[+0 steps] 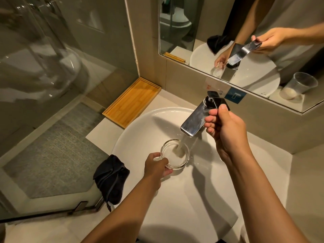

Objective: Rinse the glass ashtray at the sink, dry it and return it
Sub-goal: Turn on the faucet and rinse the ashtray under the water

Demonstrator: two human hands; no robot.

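Note:
A round clear glass ashtray (176, 154) is held level inside the white sink basin (140, 130). My left hand (156, 165) grips its near-left rim. Water streams from the chrome faucet (194, 120) straight into the ashtray. My right hand (226, 127) is closed around the faucet's lever handle, thumb on top. A crumpled black cloth (110, 179) lies on the counter left of the basin, apart from both hands.
A bamboo tray (132, 101) stands on the counter at the back left corner. The wall mirror (245, 41) behind the faucet reflects my hands and a clear plastic cup. A glass shower partition (52, 67) runs along the left.

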